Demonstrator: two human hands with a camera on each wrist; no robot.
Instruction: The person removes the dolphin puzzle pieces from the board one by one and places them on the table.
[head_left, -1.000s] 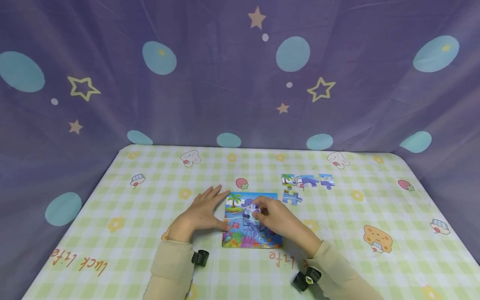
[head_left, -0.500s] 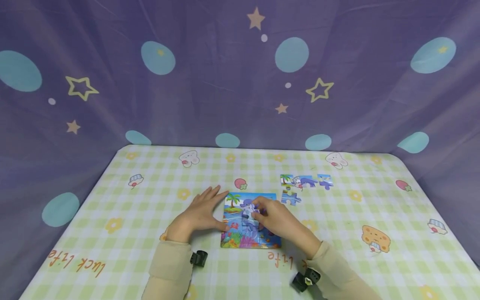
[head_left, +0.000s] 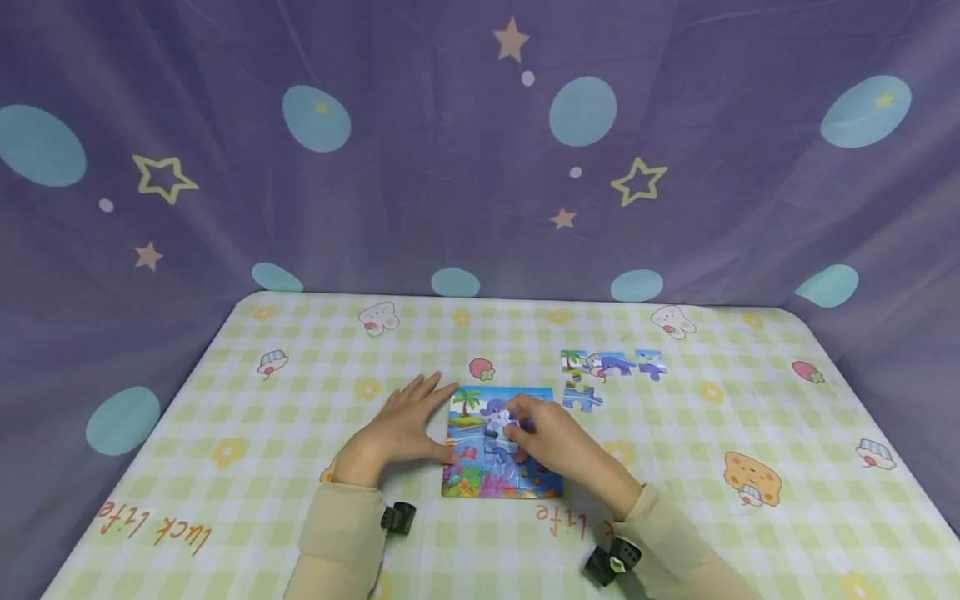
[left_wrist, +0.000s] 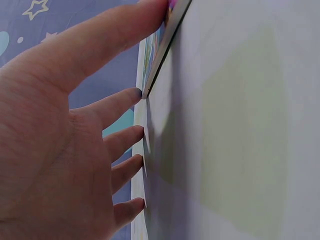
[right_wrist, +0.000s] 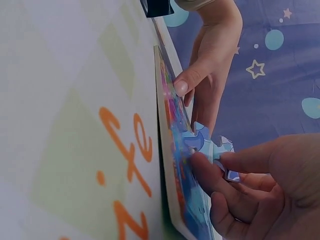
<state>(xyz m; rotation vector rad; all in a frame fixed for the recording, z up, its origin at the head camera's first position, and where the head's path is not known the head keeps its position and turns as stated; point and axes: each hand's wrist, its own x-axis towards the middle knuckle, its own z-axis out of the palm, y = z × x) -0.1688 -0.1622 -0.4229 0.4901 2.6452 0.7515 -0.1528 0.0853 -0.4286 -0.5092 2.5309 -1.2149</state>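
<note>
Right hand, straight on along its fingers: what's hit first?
For the right hand, most likely the puzzle board. The hand and the puzzle part it pinches sit over it; whether they already touch isn't clear.

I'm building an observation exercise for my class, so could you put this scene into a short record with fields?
Board: lies on the checked cloth, with a bright sea picture
Left hand: fingers spread, touching the board's left side
Right hand: fingers pinch a puzzle piece over the board
Loose pieces: several, past the board's far right corner
Background: purple curtain with stars
</note>
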